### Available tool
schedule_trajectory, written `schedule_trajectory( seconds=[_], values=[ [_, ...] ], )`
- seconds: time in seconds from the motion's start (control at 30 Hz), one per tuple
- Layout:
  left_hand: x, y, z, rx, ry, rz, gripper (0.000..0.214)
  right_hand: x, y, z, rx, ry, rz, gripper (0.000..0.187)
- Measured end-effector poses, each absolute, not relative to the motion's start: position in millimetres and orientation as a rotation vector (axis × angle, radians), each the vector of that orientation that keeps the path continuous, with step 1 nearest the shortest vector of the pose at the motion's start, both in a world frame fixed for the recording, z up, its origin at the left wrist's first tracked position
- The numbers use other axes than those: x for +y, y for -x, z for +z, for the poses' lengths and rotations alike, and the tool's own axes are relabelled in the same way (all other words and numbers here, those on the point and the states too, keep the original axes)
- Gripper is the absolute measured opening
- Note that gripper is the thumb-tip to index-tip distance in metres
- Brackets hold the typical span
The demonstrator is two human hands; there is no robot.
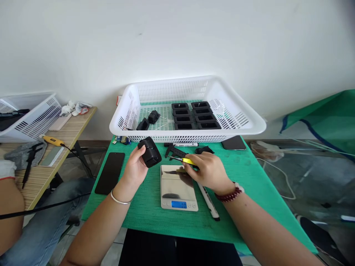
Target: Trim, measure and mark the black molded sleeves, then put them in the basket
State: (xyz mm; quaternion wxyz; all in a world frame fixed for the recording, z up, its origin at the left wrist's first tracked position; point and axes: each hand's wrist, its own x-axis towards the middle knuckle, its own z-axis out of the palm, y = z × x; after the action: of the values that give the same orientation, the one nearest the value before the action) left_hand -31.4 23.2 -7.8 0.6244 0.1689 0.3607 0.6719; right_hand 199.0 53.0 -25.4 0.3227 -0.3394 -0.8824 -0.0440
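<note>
My left hand (pixel 135 168) is closed round a small black plastic block (pixel 150 152), held up over the green mat. My right hand (pixel 208 170) grips a black and yellow caliper (pixel 177 153) whose jaws point left toward the block. Just below both hands a small digital scale (pixel 177 190) with a shiny plate and a lit blue display lies on the mat. Behind them stands a white plastic basket (pixel 238 123) holding several black rectangular frames (pixel 195 115) in two rows and two loose black blocks (pixel 148 120).
A black phone (pixel 110 172) lies left on the green mat (pixel 244 173), another dark phone (pixel 233 142) by the basket. A white marker (pixel 208 201) rests right of the scale. At left, another person's arm (pixel 9 207), a wooden table (pixel 47 162) with tools and a second basket (pixel 33 114).
</note>
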Motion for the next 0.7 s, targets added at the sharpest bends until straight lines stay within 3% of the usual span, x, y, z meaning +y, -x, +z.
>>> schedule_trajectory(
  seconds=[0.7],
  values=[
    [24.9,30.8,-10.5,0.882,-0.395,1.575,0.016,51.6,-197.9,-28.2,-2.429,0.843,-0.04,0.024]
  ],
)
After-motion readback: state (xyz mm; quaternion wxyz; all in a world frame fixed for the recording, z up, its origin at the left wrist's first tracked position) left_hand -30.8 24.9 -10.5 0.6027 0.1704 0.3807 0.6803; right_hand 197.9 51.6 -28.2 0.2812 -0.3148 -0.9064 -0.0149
